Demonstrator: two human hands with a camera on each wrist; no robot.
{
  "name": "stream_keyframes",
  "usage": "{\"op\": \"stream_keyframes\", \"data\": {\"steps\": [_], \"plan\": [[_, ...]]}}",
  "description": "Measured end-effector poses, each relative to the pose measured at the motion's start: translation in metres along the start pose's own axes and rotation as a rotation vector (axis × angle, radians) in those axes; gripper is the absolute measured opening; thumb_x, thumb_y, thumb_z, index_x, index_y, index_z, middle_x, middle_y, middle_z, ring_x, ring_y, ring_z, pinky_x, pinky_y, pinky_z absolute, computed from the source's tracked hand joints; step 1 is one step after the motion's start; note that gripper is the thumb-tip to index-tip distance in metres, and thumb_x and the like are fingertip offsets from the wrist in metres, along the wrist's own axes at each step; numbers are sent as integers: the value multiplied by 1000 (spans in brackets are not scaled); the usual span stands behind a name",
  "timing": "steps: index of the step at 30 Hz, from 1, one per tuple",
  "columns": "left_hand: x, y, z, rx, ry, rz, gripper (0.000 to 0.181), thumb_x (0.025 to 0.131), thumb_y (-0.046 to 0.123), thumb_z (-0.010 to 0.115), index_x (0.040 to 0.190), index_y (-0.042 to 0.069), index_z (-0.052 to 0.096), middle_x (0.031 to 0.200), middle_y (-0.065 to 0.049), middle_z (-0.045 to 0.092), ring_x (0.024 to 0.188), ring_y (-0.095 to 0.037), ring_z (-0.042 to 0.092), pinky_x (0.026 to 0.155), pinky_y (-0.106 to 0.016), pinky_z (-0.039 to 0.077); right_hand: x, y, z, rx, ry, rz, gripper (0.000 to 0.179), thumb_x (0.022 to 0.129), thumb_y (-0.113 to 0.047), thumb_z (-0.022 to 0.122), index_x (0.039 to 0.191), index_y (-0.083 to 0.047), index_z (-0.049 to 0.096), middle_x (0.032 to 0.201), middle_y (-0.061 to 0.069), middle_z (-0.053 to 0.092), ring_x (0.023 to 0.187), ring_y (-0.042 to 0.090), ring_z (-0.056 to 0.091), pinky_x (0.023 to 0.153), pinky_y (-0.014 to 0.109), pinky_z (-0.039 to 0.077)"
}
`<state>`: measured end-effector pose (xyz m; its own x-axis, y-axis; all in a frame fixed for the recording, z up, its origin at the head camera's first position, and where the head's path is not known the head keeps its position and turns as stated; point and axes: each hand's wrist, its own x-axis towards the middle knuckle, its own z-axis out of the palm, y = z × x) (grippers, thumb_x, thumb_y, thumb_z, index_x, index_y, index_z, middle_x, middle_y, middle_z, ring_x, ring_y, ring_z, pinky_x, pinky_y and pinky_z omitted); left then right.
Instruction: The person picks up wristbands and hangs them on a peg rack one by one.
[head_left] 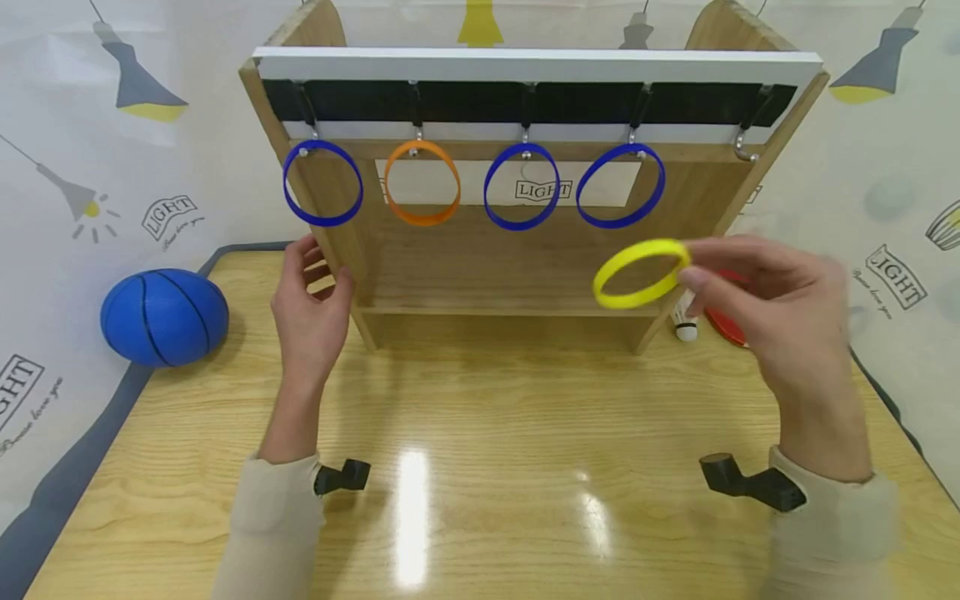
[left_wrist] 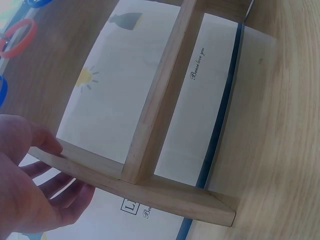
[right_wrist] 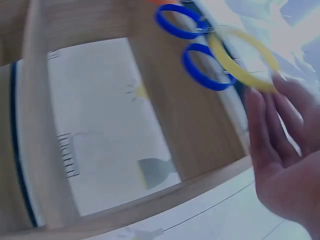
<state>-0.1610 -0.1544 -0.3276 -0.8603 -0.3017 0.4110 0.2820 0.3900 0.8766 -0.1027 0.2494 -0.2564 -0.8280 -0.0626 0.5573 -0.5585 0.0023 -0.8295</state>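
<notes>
My right hand (head_left: 787, 300) pinches a yellow wristband (head_left: 637, 300) between thumb and fingers, in front of the wooden rack and below its bare rightmost hook (head_left: 745, 152). From the other hooks hang a blue wristband (head_left: 324, 222), an orange wristband (head_left: 422, 220), a second blue wristband (head_left: 525, 226) and a third (head_left: 617, 223). On the rack's left side, my left hand (head_left: 311, 308) grips the wooden side panel (left_wrist: 110, 185), thumb on the inner face and fingers around the outside. The right wrist view shows the yellow band (right_wrist: 237, 70) slightly blurred, close to two blue ones.
A blue ball (head_left: 165, 317) sits on the wooden table (head_left: 495, 400) left of the rack. Behind my right hand are a shuttlecock (head_left: 686, 327) and a partly hidden red object (head_left: 723, 325). A printed backdrop (head_left: 892, 175) stands behind and at both sides.
</notes>
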Motion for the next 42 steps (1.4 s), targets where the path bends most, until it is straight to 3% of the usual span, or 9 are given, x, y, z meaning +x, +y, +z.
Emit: {"op": "stream_keyframes", "data": {"steps": [2, 4, 7, 17, 42], "plan": [[0, 0, 0, 8, 2, 6, 40, 93, 13, 60, 133, 17, 55, 125, -1, 60, 106, -16, 60, 83, -32, 54, 8, -8, -7, 256, 207, -15, 30, 83, 21, 63, 112, 24, 58, 102, 27, 66, 81, 30, 65, 63, 27, 57], [1, 0, -1, 5, 1, 7, 41, 93, 13, 60, 133, 17, 55, 125, -2, 60, 106, -16, 60, 84, -33, 54, 17, -12, -14, 388, 370, -27, 33, 85, 16, 64, 117, 22, 56, 107, 28, 64, 90, 33, 64, 64, 28, 57], [1, -1, -1, 1, 2, 5, 41, 93, 13, 60, 133, 16, 55, 125, -2, 60, 106, -17, 60, 84, -35, 54, 25, -9, -22, 498, 466, 7, 37, 88, 9, 65, 122, 18, 56, 113, 28, 60, 94, 34, 62, 62, 28, 57], [1, -1, -1, -1, 3, 0, 41, 94, 13, 60, 134, 17, 55, 126, -1, 60, 106, -16, 59, 84, -34, 54, 33, 12, -25, 637, 436, 111, 43, 88, 6, 67, 128, 14, 54, 118, 24, 62, 94, 32, 66, 60, 27, 57], [2, 0, 3, -4, -15, -6, 42, 94, 14, 60, 135, 18, 54, 127, -1, 59, 107, -16, 59, 85, -33, 53, 20, 27, -30, 526, 437, 168, 45, 90, -2, 69, 130, 12, 54, 123, 22, 59, 97, 29, 65, 61, 30, 58]]}}
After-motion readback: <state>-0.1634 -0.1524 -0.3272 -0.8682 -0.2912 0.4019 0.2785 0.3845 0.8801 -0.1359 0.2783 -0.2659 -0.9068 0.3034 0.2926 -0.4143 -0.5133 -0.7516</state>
